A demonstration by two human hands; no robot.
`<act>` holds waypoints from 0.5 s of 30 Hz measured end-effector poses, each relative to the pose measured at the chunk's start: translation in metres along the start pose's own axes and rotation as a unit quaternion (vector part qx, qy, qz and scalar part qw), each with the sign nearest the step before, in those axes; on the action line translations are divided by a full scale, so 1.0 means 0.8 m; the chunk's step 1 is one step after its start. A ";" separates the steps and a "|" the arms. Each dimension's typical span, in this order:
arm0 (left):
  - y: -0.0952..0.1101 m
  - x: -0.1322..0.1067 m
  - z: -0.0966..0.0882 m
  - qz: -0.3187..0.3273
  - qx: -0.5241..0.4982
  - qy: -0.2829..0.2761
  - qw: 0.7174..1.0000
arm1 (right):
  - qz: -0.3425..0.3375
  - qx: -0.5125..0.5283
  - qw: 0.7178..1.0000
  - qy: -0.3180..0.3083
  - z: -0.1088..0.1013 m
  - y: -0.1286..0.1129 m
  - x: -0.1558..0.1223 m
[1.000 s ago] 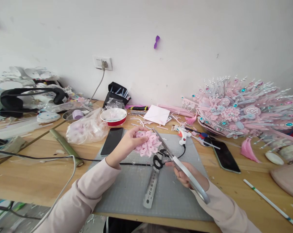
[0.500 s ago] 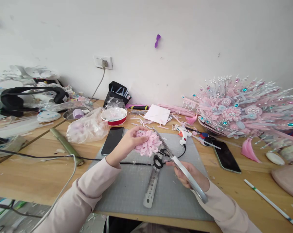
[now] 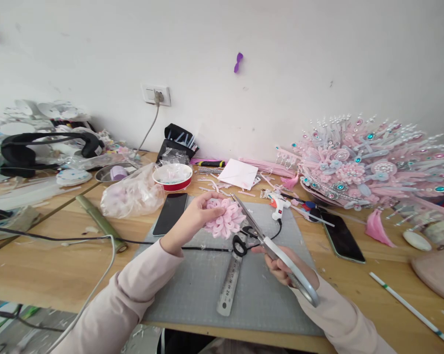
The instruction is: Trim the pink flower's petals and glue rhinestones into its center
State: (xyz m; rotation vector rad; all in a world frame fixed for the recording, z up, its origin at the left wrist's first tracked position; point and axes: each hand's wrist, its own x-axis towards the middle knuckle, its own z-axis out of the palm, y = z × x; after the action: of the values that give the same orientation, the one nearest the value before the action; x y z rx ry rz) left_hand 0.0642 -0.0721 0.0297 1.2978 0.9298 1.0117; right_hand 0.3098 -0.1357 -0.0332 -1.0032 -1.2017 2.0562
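A pink looped fuzzy flower (image 3: pixel 225 220) is pinched between the thumb and fingers of my left hand (image 3: pixel 203 212), held above the grey cutting mat (image 3: pixel 185 290). My right hand (image 3: pixel 288 265) is closed around a pair of scissors (image 3: pixel 279 254) with pale grey handles. Their blades point up and left, with the tips beside the flower's right upper edge. Whether the blades touch a petal, I cannot tell. Below the flower, a steel ruler (image 3: pixel 229 287) lies on the mat, with small black-handled scissors (image 3: pixel 239 245) over its upper part.
Behind the mat stands a white hot glue gun (image 3: pixel 278 209) with a black cord. Phones (image 3: pixel 170 214) lie left and right. A red-and-white bowl (image 3: pixel 173 184), plastic bag (image 3: pixel 133 194) and green tube (image 3: pixel 100 221) are leftward. A jewelled pink headdress (image 3: pixel 358 167) fills the back right.
The scissor handles in my right hand have spread slightly and shifted a little, and the blades are a bit further apart. My left hand and the flower have stayed almost still.
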 end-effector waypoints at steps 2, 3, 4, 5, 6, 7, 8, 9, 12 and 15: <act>0.001 0.000 0.001 0.001 0.001 0.002 1.000 | 0.000 0.005 1.000 -0.010 -0.002 0.002 0.000; 0.001 0.000 0.001 0.002 0.002 0.002 1.000 | -0.003 0.012 1.000 -0.014 -0.004 0.003 0.001; 0.001 0.000 0.001 0.003 0.002 0.001 1.000 | -0.005 0.020 1.000 -0.019 -0.005 0.004 0.001; 0.001 0.000 0.001 0.003 0.003 0.000 1.000 | -0.007 0.028 0.999 -0.020 -0.006 0.005 0.002; 0.001 0.000 0.001 0.002 0.004 -0.001 1.000 | -0.007 0.033 0.999 -0.019 -0.007 0.007 0.002; 0.001 0.000 0.001 0.003 0.004 -0.002 1.000 | -0.005 0.037 0.999 -0.016 -0.008 0.008 0.003; 0.001 0.000 0.001 0.003 0.004 -0.003 1.000 | -0.003 0.039 0.999 -0.012 -0.008 0.010 0.003; 0.001 0.000 0.001 0.003 0.006 -0.004 1.000 | -0.002 0.041 0.999 -0.007 -0.009 0.013 0.004; 0.000 0.000 0.000 -0.002 0.010 -0.004 1.000 | -0.010 0.051 0.998 0.019 -0.011 0.022 0.007; 0.001 0.000 0.001 -0.004 0.007 -0.006 1.000 | -0.019 0.055 0.998 0.025 -0.011 0.024 0.007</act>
State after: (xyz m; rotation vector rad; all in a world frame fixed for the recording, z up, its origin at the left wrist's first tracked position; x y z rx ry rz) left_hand 0.0647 -0.0724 0.0303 1.3108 0.9333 0.9921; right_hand 0.3119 -0.1356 -0.0548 -0.9658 -1.0622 2.0322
